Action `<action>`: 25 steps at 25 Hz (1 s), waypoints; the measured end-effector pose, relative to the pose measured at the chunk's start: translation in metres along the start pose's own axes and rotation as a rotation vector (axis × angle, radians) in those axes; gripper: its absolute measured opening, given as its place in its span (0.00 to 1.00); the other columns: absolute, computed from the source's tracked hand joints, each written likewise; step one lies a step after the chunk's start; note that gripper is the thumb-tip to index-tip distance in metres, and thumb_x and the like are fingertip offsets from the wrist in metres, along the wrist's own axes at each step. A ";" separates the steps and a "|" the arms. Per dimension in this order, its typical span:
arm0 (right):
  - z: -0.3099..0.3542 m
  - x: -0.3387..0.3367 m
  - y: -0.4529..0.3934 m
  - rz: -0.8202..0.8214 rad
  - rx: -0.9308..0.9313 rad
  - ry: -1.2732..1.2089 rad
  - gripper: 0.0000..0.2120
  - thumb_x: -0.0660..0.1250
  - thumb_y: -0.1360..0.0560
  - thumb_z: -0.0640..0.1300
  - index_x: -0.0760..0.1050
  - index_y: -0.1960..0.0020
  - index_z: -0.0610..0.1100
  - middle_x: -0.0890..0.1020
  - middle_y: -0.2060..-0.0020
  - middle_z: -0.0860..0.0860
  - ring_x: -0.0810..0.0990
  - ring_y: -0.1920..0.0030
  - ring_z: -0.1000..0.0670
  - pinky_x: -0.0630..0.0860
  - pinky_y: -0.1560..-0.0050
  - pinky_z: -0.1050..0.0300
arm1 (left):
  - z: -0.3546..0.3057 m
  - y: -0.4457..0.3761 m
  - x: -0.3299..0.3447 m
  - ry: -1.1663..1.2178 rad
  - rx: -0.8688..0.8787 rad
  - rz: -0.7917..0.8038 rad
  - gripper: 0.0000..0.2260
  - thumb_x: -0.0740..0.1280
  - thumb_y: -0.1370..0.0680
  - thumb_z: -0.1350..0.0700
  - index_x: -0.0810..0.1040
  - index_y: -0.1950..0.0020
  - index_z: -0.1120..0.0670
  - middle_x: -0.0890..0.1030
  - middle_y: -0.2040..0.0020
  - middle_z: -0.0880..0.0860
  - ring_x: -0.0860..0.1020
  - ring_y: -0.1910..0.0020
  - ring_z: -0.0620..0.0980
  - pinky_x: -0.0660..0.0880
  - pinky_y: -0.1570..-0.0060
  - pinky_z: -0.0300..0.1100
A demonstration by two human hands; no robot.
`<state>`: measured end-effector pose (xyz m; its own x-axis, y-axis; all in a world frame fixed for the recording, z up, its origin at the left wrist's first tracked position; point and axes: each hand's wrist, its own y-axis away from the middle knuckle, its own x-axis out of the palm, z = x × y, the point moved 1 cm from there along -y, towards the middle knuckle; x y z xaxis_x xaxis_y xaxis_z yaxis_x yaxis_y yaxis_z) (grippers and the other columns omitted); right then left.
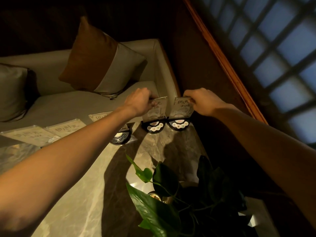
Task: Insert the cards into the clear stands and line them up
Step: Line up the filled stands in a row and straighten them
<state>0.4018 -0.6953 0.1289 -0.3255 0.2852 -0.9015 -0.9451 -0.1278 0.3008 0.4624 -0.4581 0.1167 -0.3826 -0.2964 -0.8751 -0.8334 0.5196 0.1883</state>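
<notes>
The left hand [140, 101] is closed on the top of an upright card [156, 110] standing in a black base [153, 127]; the right hand [202, 101] pinches the top of the card marked 09 [182, 108] just right of it. Both stand at the marble table's [95, 185] far edge. More cards [68, 129] lie flat to the left, a leafy plant [164, 178] nearer.

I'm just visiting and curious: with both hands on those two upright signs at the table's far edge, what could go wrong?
The right-hand sign stands at the table's corner, so a nudge from the right hand might tip it off. The left forearm crosses another base and could knock it.
</notes>
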 end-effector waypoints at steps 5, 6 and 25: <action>0.001 -0.001 -0.001 0.019 0.037 -0.035 0.13 0.61 0.18 0.40 0.73 0.35 0.49 0.81 0.40 0.48 0.80 0.44 0.48 0.72 0.53 0.57 | 0.006 0.003 0.002 0.012 0.024 -0.016 0.09 0.70 0.21 0.51 0.84 0.41 0.47 0.86 0.47 0.52 0.82 0.45 0.54 0.78 0.47 0.50; 0.001 -0.001 -0.001 0.020 0.037 -0.035 0.13 0.60 0.17 0.41 0.73 0.35 0.49 0.81 0.40 0.48 0.80 0.43 0.48 0.72 0.52 0.57 | 0.006 0.003 0.001 0.013 0.029 -0.008 0.09 0.70 0.21 0.51 0.84 0.42 0.47 0.86 0.47 0.51 0.82 0.45 0.53 0.78 0.47 0.51; -0.004 0.000 -0.001 0.000 0.024 -0.009 0.12 0.59 0.17 0.42 0.73 0.36 0.49 0.80 0.42 0.48 0.76 0.49 0.52 0.69 0.59 0.60 | 0.005 0.011 0.008 0.015 0.065 -0.068 0.11 0.69 0.21 0.50 0.83 0.40 0.48 0.86 0.45 0.50 0.82 0.44 0.53 0.78 0.45 0.51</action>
<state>0.4026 -0.6994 0.1277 -0.3261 0.2934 -0.8986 -0.9453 -0.1053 0.3087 0.4524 -0.4507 0.1092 -0.3326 -0.3443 -0.8780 -0.8301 0.5487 0.0993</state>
